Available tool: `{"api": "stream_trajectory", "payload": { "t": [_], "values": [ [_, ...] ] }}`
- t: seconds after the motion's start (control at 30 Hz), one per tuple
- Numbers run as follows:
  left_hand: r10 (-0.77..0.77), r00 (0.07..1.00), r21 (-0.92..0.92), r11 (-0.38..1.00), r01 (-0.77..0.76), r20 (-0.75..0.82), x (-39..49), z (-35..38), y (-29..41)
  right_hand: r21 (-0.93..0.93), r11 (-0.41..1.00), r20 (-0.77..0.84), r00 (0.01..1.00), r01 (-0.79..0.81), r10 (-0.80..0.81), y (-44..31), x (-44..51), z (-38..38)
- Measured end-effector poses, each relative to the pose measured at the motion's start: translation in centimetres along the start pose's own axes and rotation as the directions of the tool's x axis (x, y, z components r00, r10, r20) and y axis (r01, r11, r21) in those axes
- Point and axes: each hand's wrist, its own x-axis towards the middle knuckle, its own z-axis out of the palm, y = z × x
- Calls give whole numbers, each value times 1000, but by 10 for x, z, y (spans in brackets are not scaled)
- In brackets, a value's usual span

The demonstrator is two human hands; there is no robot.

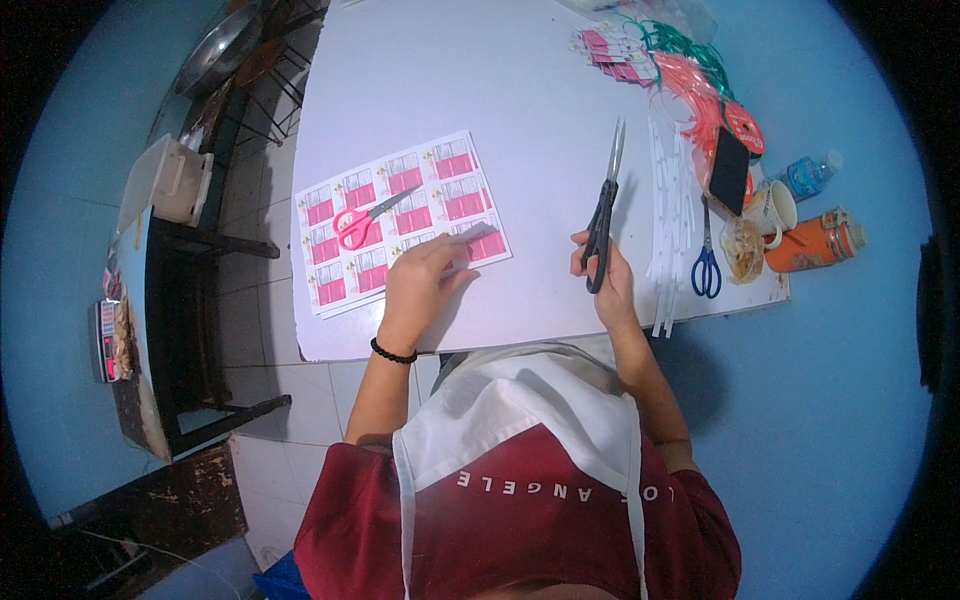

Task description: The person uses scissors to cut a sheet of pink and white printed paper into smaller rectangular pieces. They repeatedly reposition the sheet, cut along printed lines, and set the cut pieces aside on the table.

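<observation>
My right hand (611, 289) grips the black handles of a pair of scissors (604, 206), whose blades point to the far side of the table. My left hand (426, 279), with a black beaded bracelet at the wrist, rests on the near edge of a stack of printed label sheets (328, 292). Its thumb is apart from the fingers, and I see nothing held. Across the sheets, just beyond that hand, lie pink-handled scissors (360, 227). Rows of pink and white labels cover the top sheet.
Right of my right hand are white paper strips (664, 225), blue-handled scissors (706, 270), a mug (771, 206), a phone (727, 171), an orange jar (810, 241) and a plastic bottle (806, 178). Cut labels (615, 52) and ribbons (686, 82) lie at the far right of the white table (450, 67).
</observation>
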Motion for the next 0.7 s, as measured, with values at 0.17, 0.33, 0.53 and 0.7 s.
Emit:
{"api": "stream_trajectory", "payload": {
  "t": [0.17, 0.33, 0.53, 0.7],
  "values": [
    [-141, 976, -83, 984, 156, 163, 5, -9, 1, -33, 999, 6, 1000, -1, 1, 0, 0, -1],
    [4, 998, -61, 998, 0, 63, 5, -6, -5, -49, 999, -3, 1000, -4, 4, 3, 0, -1],
    [110, 994, 5, 994, -110, 24, -1, 1, -13, -58, 998, 1, 1000, -14, 15, 4, -1, -1],
    [194, 980, 79, 977, -197, 45, -4, 2, -6, -47, 998, 10, 999, -30, 31, 5, 0, -1]
  ]
}}
